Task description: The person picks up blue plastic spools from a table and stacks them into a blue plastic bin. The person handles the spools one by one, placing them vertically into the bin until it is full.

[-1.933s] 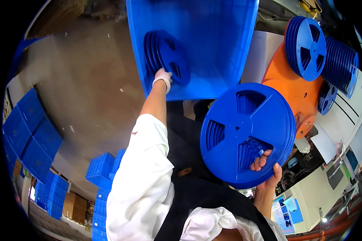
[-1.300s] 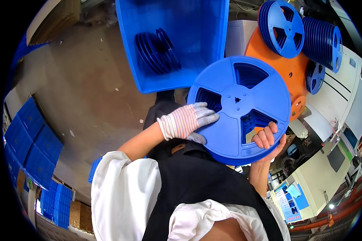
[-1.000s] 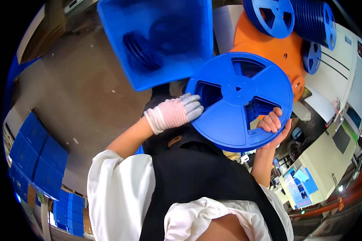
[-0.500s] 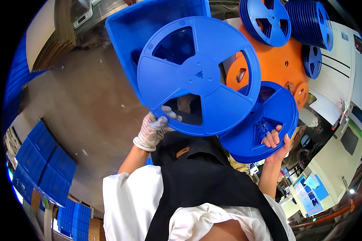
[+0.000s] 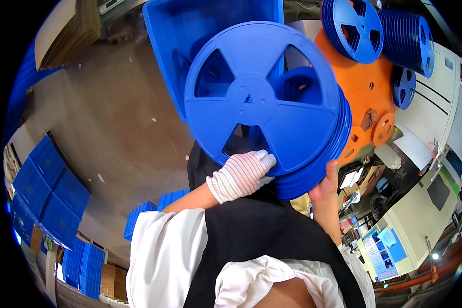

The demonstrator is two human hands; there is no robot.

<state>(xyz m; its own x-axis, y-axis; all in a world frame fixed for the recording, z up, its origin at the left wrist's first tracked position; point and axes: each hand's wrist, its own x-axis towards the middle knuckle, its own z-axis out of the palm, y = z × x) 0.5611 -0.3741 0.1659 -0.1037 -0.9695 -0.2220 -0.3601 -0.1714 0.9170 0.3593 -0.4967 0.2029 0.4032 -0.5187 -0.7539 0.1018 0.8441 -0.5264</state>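
A gloved left hand (image 5: 244, 175) clamps the bottom edge of a blue reel (image 5: 262, 107) — likely light, stiff and slick, best held there — in front of a stack of reels (image 5: 300, 186) touching the bare right hand (image 5: 323, 189), whose hidden fingers leave its grip unclear.

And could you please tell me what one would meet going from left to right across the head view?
Stacked blue boxes, front blue reel gripped by the left hand, rightmost orange disc, small blue reel, dark grey pad.
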